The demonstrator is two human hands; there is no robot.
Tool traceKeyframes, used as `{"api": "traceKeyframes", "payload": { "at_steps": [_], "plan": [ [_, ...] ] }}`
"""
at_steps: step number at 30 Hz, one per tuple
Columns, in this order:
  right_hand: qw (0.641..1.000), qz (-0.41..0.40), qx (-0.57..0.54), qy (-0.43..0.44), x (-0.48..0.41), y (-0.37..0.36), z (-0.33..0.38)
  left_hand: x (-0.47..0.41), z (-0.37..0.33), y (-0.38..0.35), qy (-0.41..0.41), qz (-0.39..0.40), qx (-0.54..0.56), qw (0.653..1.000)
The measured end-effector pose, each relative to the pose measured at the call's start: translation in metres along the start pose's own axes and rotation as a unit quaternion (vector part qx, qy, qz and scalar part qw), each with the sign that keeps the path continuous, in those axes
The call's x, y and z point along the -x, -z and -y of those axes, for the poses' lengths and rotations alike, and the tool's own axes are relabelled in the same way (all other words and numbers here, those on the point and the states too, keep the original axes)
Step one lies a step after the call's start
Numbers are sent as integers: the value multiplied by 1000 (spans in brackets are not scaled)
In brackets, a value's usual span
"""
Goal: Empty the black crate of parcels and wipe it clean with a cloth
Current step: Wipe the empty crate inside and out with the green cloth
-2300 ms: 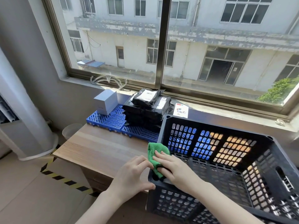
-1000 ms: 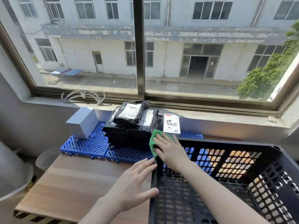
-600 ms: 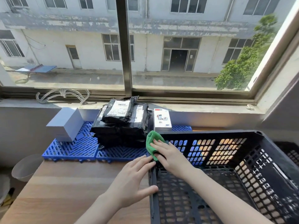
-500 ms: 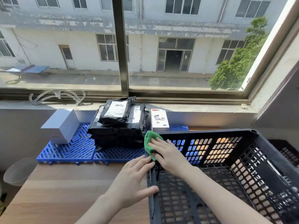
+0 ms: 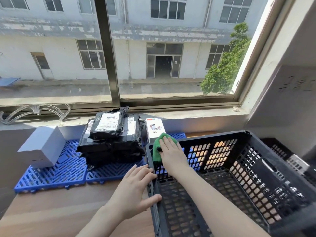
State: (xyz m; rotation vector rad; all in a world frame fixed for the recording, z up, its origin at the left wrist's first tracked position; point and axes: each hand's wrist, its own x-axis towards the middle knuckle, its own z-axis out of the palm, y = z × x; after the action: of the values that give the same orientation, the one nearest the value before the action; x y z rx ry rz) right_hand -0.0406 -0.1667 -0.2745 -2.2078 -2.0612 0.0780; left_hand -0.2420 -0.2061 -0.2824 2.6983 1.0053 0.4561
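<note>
Evidently emptied, the black perforated plastic crate (image 5: pixel 213 136) at the right edge of the wooden table (image 5: pixel 51 211) is mid-wipe: my flat right hand (image 5: pixel 171 151) presses a green cloth (image 5: pixel 156 152) on its far-left corner, flat left hand (image 5: pixel 135 189) bracing its rim.

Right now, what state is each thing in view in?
black crate: upright on the table, no parcels inside.
green cloth: draped over the crate's far left corner, under the right hand.
right hand: fingers flat, pressing the cloth.
left hand: open, resting against the crate's left rim.
black parcels: stacked on the blue mat.
white box: closed, on the blue mat.
</note>
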Motion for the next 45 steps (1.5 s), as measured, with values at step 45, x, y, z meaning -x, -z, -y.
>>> {"api": "traceKeyframes", "payload": {
  "at_steps": [45],
  "plan": [
    [997,-40,2,-65,14,22,-189,-171,-38,-32,-7,92,-101,991]
  ]
}}
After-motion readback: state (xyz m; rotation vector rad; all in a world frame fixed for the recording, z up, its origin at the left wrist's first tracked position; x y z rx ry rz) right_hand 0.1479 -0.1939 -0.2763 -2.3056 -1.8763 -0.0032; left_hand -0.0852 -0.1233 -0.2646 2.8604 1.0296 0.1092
